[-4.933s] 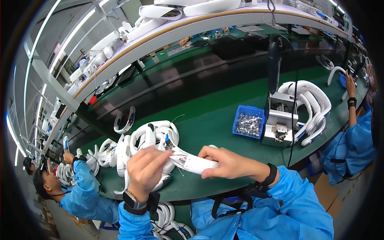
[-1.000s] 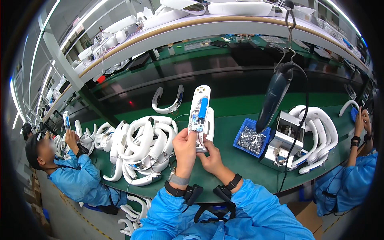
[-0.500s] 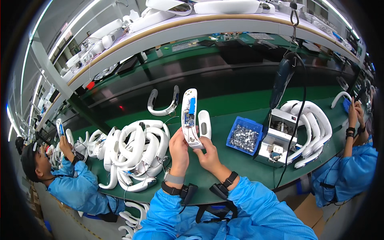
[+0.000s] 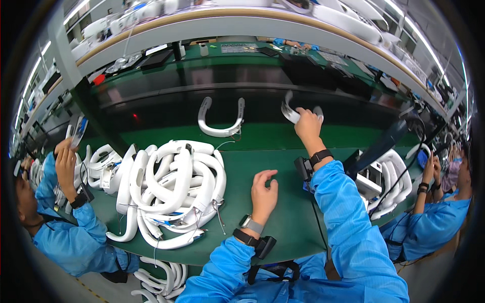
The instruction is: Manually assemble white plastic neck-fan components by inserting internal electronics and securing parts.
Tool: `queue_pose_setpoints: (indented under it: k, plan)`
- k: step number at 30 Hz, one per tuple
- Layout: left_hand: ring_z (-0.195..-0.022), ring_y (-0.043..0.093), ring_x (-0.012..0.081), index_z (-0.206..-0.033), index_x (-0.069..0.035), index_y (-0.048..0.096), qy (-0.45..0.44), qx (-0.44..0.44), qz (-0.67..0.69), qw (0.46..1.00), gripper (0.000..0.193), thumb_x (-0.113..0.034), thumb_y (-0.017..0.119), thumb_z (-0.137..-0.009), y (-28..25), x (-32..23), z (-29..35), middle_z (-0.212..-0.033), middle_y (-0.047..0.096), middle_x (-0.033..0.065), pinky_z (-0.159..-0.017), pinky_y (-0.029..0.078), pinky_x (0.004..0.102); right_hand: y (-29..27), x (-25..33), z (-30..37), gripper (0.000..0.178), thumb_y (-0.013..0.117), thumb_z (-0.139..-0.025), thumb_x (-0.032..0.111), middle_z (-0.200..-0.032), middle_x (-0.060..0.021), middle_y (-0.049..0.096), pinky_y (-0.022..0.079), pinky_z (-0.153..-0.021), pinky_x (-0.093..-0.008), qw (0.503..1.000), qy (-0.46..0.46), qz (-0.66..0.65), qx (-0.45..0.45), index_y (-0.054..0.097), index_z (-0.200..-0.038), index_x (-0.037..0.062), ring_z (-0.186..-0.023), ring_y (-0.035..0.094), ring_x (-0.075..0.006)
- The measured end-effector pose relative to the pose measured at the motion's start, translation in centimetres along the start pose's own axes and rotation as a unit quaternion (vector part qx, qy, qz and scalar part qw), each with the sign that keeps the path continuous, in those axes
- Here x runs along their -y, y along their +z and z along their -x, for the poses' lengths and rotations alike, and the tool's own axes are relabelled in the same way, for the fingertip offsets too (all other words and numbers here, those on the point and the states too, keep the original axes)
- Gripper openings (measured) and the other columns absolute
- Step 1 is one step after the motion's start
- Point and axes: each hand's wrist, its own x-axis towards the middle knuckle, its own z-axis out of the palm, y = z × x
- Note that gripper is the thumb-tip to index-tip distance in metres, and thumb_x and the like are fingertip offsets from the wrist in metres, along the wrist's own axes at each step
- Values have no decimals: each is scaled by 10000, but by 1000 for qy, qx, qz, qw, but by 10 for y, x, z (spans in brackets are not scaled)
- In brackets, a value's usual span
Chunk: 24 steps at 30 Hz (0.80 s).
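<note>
My right hand (image 4: 309,127) reaches out over the dark belt at the far side of the bench. Its fingers are closed on a white U-shaped neck fan housing (image 4: 289,112), blurred by motion and partly covered by the hand. My left hand (image 4: 264,198) is above the green bench top (image 4: 252,164), fingers loosely bent and apart, with nothing in it. To its left lies a big pile of white neck fan housings (image 4: 177,177), some with wires hanging out. Another opened U-shaped housing (image 4: 221,132) lies by itself beyond the pile, at the belt.
A dark hanging electric screwdriver (image 4: 381,145) slants beside my right forearm, near a metal fixture (image 4: 371,179) and more white housings (image 4: 396,174). Co-workers in blue sit left (image 4: 83,232) and right (image 4: 427,217). A loaded shelf (image 4: 242,19) crosses overhead.
My right hand has carried the housing away from me, to the right, toward the belt. My left hand has let go of it and moved right. The screwdriver has swung rightward in view.
</note>
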Motion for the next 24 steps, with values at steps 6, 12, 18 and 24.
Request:
queue_pose_setpoints:
  k: [6, 12, 18, 24]
  plan:
    - [-885, 669, 337, -1028, 10, 660, -30, 37, 13, 999, 213, -81, 647, -837, -9, 2, 11, -1071, 643, 171, -683, 558, 394, 25, 124, 9, 357, 615, -751, 64, -1055, -173, 699, 492, -946, -446, 944, -140, -269, 129, 711, -1095, 61, -1020, 643, -354]
    - [-796, 625, 491, -884, 48, 642, 4, 82, -45, 996, 252, -179, 706, -793, -5, 28, 15, -774, 659, 261, -672, 505, 500, 66, 159, 28, 246, 708, -781, 160, -1033, -137, 691, 471, -949, -433, 945, -231, -164, 162, 734, -1012, 81, -1017, 646, -312]
    - [-793, 657, 443, -864, 42, 658, -70, 23, -11, 997, 167, -122, 635, -842, -6, 2, 9, -810, 672, 257, -665, 506, 451, 25, 140, 17, 202, 764, -740, 201, -929, -105, 694, 497, -895, -425, 938, -221, -76, 256, 753, -914, 98, -959, 660, -295]
    - [-930, 628, 184, -1036, -8, 677, 36, -110, 109, 987, 201, 4, 526, -904, -29, -30, 0, -1071, 662, 84, -760, 508, 300, -107, 103, 6, 200, 747, -798, 164, -871, -128, 718, 532, -717, -305, 872, 43, -415, 257, 724, -915, 4, -761, 694, -195]
